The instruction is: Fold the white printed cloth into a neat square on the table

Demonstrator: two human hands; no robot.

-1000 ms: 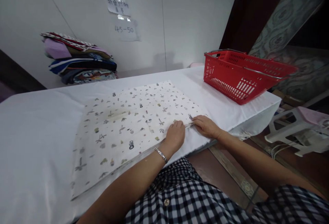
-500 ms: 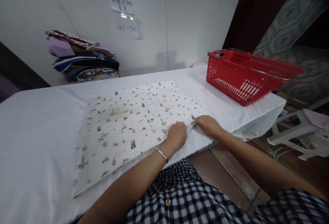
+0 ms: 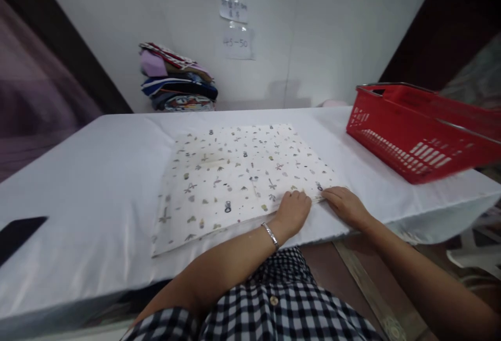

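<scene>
A cream cloth [image 3: 235,184] printed with small plants and figures lies folded flat on the white-covered table, its layers showing along the near edge. My left hand [image 3: 293,212], with a silver bracelet at the wrist, is closed over that near edge, fingers curled on the fabric. Just to its right, my right hand [image 3: 346,206] pinches the near right corner of the same cloth. The thumbs and the undersides of the fingers are mostly hidden.
A red plastic basket [image 3: 410,142] with metal handles stands at the table's right end. Folded fabrics [image 3: 178,80] are stacked by the wall at the back left. A dark flat object [image 3: 19,234] lies at the left edge. Paper signs [image 3: 237,43] hang on the wall.
The view has turned to the left, so everything appears farther right. Both hands stay at the cloth's near right edge, and a dark flat object has come into view at left.
</scene>
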